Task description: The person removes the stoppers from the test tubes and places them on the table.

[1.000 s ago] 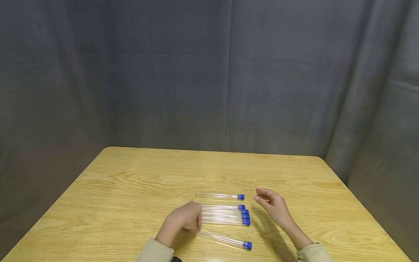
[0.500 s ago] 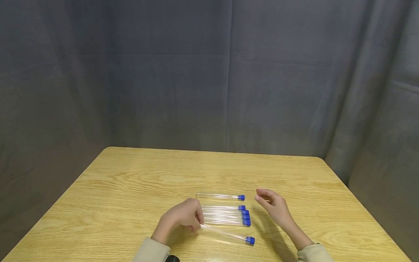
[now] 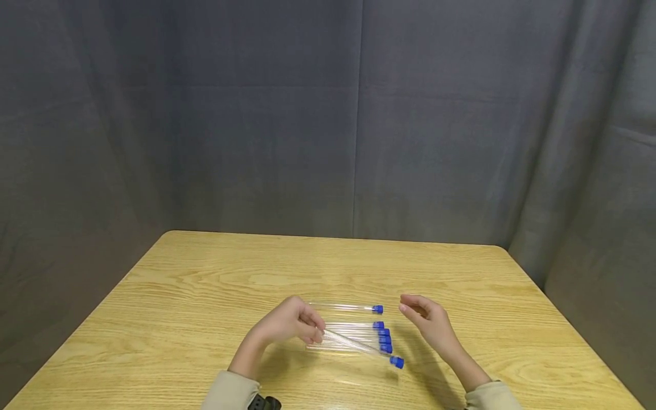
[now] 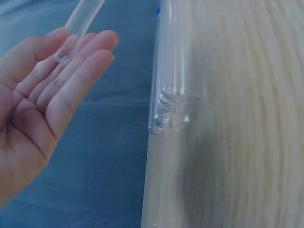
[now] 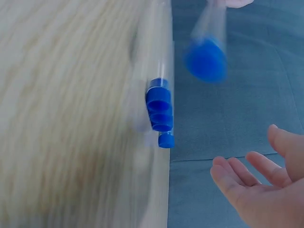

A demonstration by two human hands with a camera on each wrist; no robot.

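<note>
My left hand (image 3: 292, 323) pinches the capped tube (image 3: 359, 345) by its clear end, now higher and farther from me, above the tube row (image 3: 353, 327); right hand (image 3: 427, 324) unmoved, fingers loosely curled.

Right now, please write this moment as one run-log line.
left hand: pinches raised tube, rounded end | right hand: holds nothing | tube row: four, lying on table | lone tube: lying beyond row
</note>
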